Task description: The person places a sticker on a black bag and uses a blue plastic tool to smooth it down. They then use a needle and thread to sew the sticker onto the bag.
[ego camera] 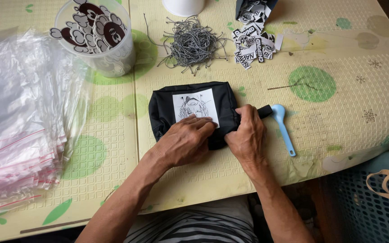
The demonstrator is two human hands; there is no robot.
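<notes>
A small black fabric pouch lies on the table in front of me, with a white square patch bearing a black line drawing on its top. My left hand rests on the pouch's near side, fingertips pressing the lower edge of the patch. My right hand grips the pouch's right end, near its short black strap. A light blue plastic spoon lies just right of that hand, touching nothing I hold.
A stack of clear zip bags covers the left. At the back stand a clear tub of cartoon stickers, a tangle of grey cords, a heap of black-and-white paper tags and a white cup. A blue basket sits at lower right.
</notes>
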